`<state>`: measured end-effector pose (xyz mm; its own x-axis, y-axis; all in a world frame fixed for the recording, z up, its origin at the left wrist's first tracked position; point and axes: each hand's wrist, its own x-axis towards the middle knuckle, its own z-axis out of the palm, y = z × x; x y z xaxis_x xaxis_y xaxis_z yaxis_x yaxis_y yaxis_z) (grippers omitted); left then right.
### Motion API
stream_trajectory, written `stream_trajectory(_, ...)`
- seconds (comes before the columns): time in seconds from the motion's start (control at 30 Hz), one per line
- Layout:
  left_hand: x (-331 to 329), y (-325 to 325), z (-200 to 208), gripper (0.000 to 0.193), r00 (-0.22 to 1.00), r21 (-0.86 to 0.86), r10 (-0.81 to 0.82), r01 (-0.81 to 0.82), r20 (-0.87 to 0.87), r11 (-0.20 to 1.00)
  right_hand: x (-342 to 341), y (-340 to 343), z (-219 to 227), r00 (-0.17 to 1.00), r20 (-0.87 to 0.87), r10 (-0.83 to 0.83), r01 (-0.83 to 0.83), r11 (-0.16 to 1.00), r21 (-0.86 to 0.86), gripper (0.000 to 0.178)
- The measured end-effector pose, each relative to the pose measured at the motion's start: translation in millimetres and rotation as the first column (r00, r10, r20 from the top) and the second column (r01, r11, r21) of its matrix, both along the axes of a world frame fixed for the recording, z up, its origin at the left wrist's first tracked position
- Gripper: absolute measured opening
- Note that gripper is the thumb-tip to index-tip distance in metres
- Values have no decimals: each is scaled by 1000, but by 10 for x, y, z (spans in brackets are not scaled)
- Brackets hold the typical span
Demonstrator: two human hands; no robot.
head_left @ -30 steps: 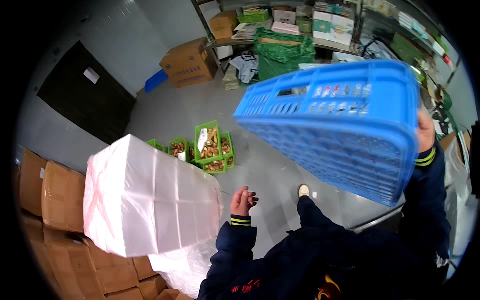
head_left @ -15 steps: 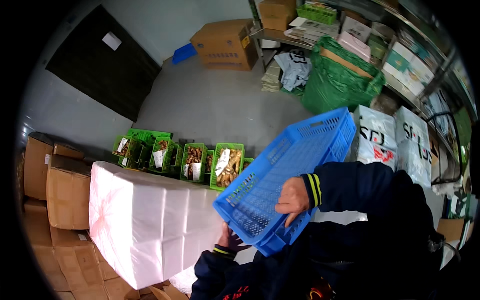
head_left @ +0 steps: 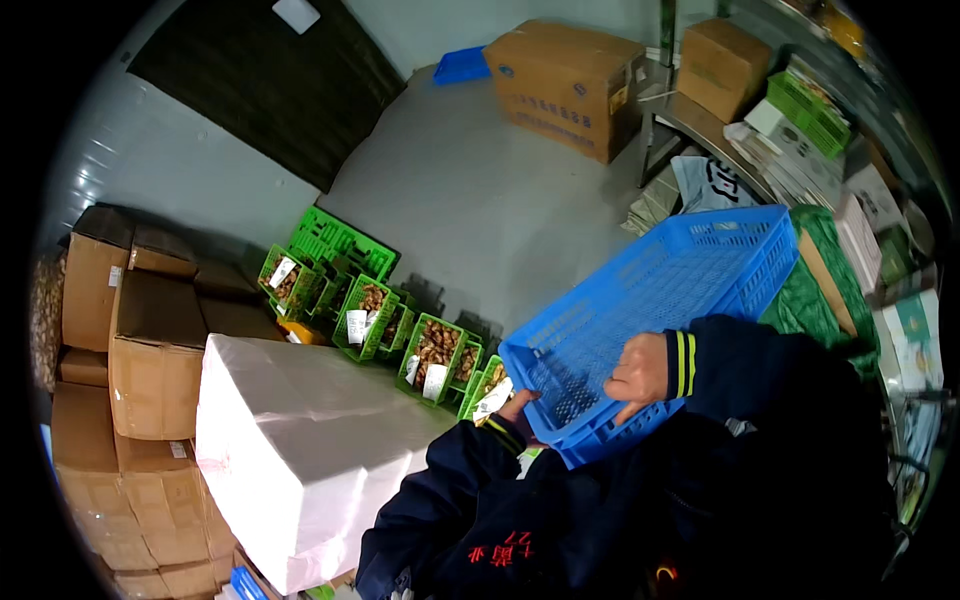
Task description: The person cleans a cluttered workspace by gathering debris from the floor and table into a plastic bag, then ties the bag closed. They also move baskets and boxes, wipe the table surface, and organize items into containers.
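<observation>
A long blue plastic crate (head_left: pixel 645 275) with perforated sides and floor tilts in front of me, and only its mesh floor shows inside. My left hand (head_left: pixel 518 408) grips its near left corner, with the thumb at the rim and the other fingers mostly hidden. Over the near long side, my right hand (head_left: pixel 640 370) is curled on the rim, with one finger pointing down along the wall. Just left of the crate, small green baskets (head_left: pixel 436 355) hold brown, root-like or mushroom-like pieces with white labels. A large white wrapped block (head_left: pixel 310 430) lies nearer on the left.
Brown cartons (head_left: pixel 160 380) are stacked along the left. A big carton (head_left: pixel 570 85) and a flat blue tray (head_left: pixel 462 66) sit at the back. On the right are a metal shelf (head_left: pixel 715 130) with boxes and a green plastic bag (head_left: pixel 830 290) beyond the crate.
The view has turned, so the shelf and back carton appear farther right. The crate has moved right, away from the white block. My left hand has come up onto its corner rim.
</observation>
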<state>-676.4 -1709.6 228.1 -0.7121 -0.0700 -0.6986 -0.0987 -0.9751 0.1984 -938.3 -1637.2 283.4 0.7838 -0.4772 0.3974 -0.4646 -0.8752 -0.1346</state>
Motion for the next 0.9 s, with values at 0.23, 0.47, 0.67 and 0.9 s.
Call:
stream_trajectory(0.23, -1132, -1055, 227, 61, 938, 2, 336, -337, -90, 942, -1155, -1867, 132, 984, 74, 165, -165, 986, -7, 41)
stream_trajectory(0.47, -1210, -2086, 168, 58, 733, -35, 679, -678, 39, 734, -1214, -3748, 264, 913, 103, 394, -398, 917, 17, 40)
stream_trajectory(0.67, -764, -3640, -350, 59, 649, -54, 757, -761, -74, 646, -929, -5302, 19, 946, 82, 314, -317, 948, 31, 39)
stream_trajectory(0.9, -680, -6153, -264, 66, 683, -4, 731, -731, -17, 683, -1566, -7606, -23, 845, 351, -403, 249, 878, 409, 48)
